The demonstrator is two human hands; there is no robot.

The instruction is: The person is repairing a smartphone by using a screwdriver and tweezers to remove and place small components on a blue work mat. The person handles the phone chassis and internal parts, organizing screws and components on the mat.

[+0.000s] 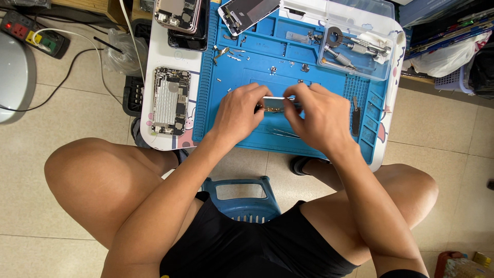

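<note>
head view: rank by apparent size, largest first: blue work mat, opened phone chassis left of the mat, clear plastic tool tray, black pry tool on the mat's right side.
1. blue work mat
2. clear plastic tool tray
3. opened phone chassis, close to the tray in area, so the order of 2 and 3 is unsure
4. black pry tool, clearly smallest

Bright, even overhead light, soft shadows under legs on floor tiles. Mild glare on clear plastic box. Sharp centre, slight wide-angle bend + softness at edges.
</note>
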